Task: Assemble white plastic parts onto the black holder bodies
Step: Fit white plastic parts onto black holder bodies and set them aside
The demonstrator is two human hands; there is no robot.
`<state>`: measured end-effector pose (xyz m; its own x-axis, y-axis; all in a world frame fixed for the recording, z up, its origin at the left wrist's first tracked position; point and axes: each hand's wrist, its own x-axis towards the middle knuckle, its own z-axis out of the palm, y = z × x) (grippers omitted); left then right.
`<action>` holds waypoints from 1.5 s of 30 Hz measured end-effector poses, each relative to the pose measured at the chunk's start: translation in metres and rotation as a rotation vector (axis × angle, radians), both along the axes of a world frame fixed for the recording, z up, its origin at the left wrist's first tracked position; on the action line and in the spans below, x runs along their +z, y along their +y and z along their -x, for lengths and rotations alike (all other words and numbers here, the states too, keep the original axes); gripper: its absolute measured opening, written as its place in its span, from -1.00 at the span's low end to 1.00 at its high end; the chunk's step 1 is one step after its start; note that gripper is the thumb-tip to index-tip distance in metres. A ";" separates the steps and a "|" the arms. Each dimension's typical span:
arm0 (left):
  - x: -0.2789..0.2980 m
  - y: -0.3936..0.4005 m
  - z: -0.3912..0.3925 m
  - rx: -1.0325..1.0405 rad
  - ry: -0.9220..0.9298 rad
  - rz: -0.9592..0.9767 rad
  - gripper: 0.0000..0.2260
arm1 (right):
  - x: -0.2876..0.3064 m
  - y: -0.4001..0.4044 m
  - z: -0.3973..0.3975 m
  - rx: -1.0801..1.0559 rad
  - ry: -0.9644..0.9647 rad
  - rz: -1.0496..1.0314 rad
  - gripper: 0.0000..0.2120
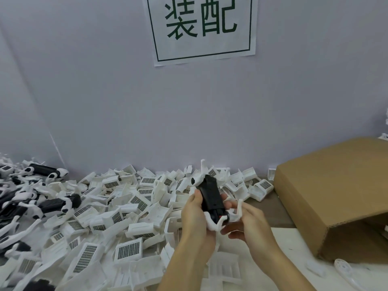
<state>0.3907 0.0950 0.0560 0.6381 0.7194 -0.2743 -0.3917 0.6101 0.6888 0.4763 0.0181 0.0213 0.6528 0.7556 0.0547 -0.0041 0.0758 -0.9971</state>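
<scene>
A black holder body [211,195] is held upright above the table, tilted slightly left. My left hand [194,215] grips it along its left side. A white plastic part [198,178] is fitted at its top end, with a thin arm sticking up. Another white part [233,216] with curved arms sits at its lower end, and my right hand [246,222] pinches that part from the right. My palms hide the bottom of the body.
A large heap of loose white plastic parts [117,217] covers the table's left and middle. Finished black-and-white holders [42,172] lie piled at far left. An open cardboard box [336,190] lies at right. A white round part [344,267] rests near the front right.
</scene>
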 end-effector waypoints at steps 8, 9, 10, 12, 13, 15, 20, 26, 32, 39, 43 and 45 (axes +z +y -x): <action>-0.023 0.008 -0.003 0.033 -0.048 -0.057 -0.77 | -0.001 0.003 0.004 0.119 -0.077 0.027 -0.46; -0.023 0.011 -0.003 0.017 -0.046 -0.067 -0.78 | -0.002 0.003 0.004 0.140 -0.079 0.027 -0.44; -0.023 0.013 -0.004 -0.002 -0.054 -0.071 -0.77 | -0.002 0.003 0.004 0.162 -0.082 0.029 -0.39; -0.023 0.015 -0.004 -0.038 -0.067 -0.081 -0.74 | -0.003 0.002 0.006 0.228 -0.088 0.019 -0.40; -0.024 0.015 -0.003 -0.050 -0.068 -0.084 -0.71 | -0.002 0.001 0.007 0.260 -0.082 0.006 -0.46; -0.025 0.014 -0.004 -0.055 -0.069 -0.081 -0.62 | -0.002 0.001 0.011 0.289 -0.070 -0.004 -0.56; -0.023 0.006 -0.003 -0.073 -0.064 -0.093 -0.70 | -0.008 0.006 0.011 0.239 -0.078 0.016 -0.56; -0.027 0.009 -0.004 -0.052 -0.059 -0.131 -0.77 | -0.010 0.006 0.013 0.218 -0.109 0.000 -0.55; -0.028 0.011 -0.005 -0.042 -0.055 -0.128 -0.81 | -0.011 0.007 0.015 0.179 -0.110 0.001 -0.52; -0.027 0.010 -0.004 -0.023 -0.072 -0.136 -0.83 | -0.012 0.009 0.012 0.211 -0.078 -0.005 -0.60; -0.025 0.008 -0.003 -0.023 -0.075 -0.146 -0.83 | -0.012 0.011 0.012 0.231 -0.064 -0.005 -0.58; -0.026 0.008 -0.002 -0.007 -0.068 -0.139 -0.83 | -0.013 0.012 0.011 0.247 -0.034 -0.016 -0.61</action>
<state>0.3931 0.1028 0.0305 0.6567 0.7432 -0.1284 -0.4365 0.5134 0.7389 0.4651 0.0300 0.0079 0.4458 0.8909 0.0865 0.0092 0.0921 -0.9957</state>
